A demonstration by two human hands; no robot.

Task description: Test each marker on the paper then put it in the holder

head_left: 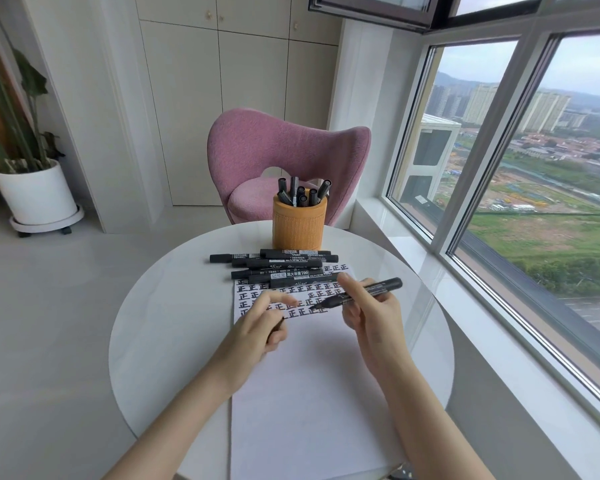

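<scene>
Several markers [303, 192] already stood in the holder [298, 223], a pile [278, 266] lay untested just before it, and nearer me the right hand [371, 313] pinched an uncapped marker [361, 292] over the part-filled paper [309, 393] while the left hand [260, 327] curled round what looked like its cap [275, 330].

Upright markers [305, 192]: seven
Lying markers [278, 268]: about seven
Held marker [361, 292]: one
Holder [298, 223]: one
Paper [309, 393]: one sheet
Chair [284, 147]: one
</scene>
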